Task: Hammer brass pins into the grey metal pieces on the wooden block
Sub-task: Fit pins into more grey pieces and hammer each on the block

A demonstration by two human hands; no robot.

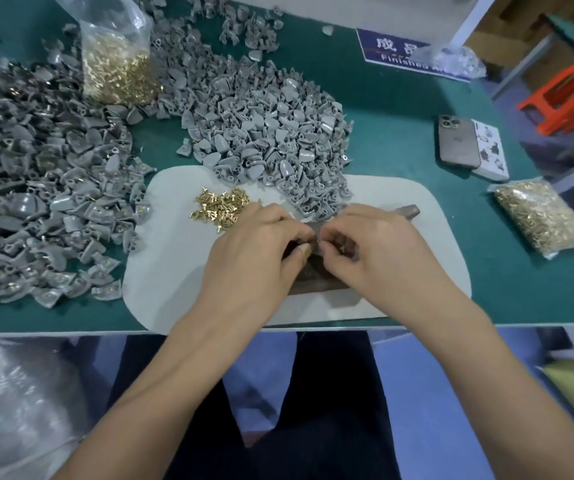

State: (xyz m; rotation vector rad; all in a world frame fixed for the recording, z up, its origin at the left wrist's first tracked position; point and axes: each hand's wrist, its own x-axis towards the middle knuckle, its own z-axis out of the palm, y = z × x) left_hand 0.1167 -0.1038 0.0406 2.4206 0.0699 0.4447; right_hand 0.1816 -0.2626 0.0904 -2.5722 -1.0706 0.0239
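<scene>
Left hand (259, 244) and right hand (368, 244) pinching one grey metal piece (316, 237) over the wooden block (316, 282); brass pins (221, 206) just beyond.

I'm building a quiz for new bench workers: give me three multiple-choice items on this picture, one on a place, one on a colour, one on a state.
1. Where do the loose brass pins lie?
A. on the pale mat
B. on the phone
C. on the stool

2. What colour is the stool beside the bench?
A. blue
B. orange
C. white

3. How are the left hand and right hand placed?
A. both flat on the table
B. one raised with a hammer
C. fingertips together over the wooden block

Answers: 1 A, the pins sit on the mat left of the hands. 2 B, its frame is orange. 3 C, both sets of curled fingers meet above the block.
</scene>
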